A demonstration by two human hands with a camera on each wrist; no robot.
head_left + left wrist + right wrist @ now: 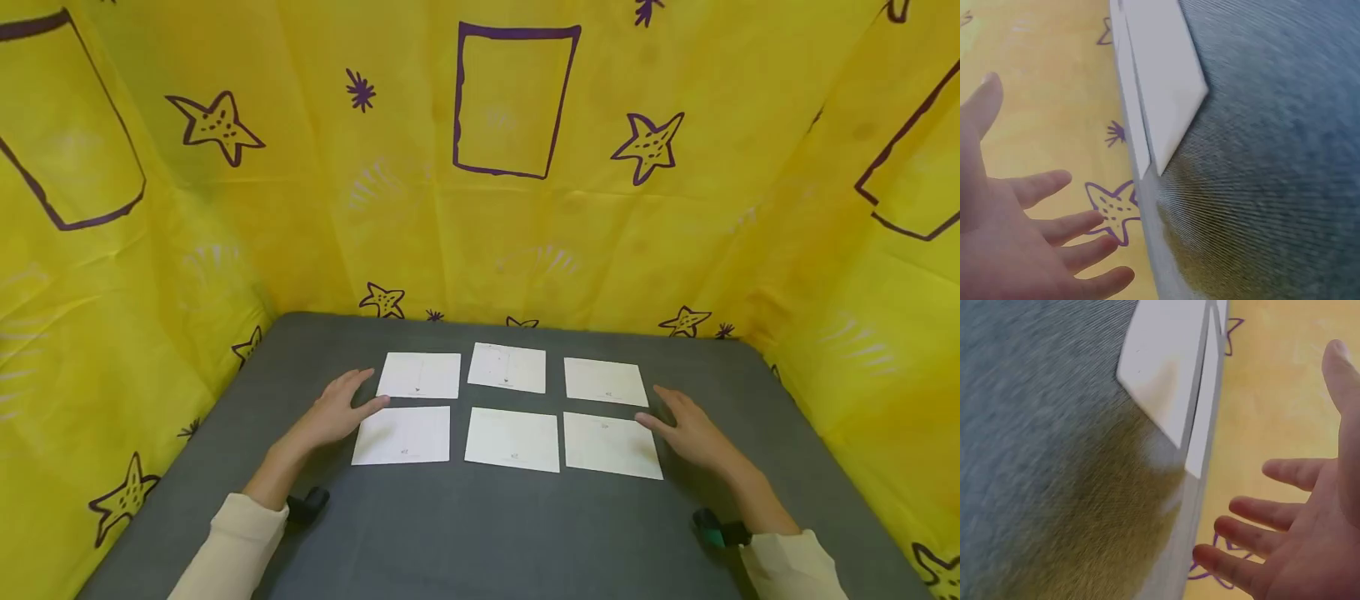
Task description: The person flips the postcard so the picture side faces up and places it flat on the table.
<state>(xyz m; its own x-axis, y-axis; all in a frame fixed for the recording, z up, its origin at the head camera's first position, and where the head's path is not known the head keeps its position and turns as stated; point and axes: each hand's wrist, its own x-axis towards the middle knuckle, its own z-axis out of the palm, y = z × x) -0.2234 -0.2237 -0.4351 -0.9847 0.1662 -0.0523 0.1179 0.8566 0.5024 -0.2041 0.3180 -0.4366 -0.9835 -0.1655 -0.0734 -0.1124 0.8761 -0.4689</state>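
Several white paper sheets lie flat in two rows on the grey table (pixel 480 533). My left hand (pixel 335 410) is at the left end of the rows, beside the front-left sheet (pixel 405 435) and the back-left sheet (pixel 418 375). In the left wrist view its fingers (pixel 1041 187) are spread and hold nothing. At the other end my right hand (pixel 693 429) is nearest the front-right sheet (pixel 613 446) and the back-right sheet (pixel 606 382). The right wrist view shows its fingers (pixel 1266 512) straight and apart, with nothing in them. Faint small marks are on the sheets, too small to read.
Between the outer sheets lie a back-middle sheet (pixel 507 367) and a front-middle sheet (pixel 512 439). A yellow cloth (pixel 510 233) with purple stars and outlines hangs behind the table and along both sides. Dark devices are strapped at both wrists.
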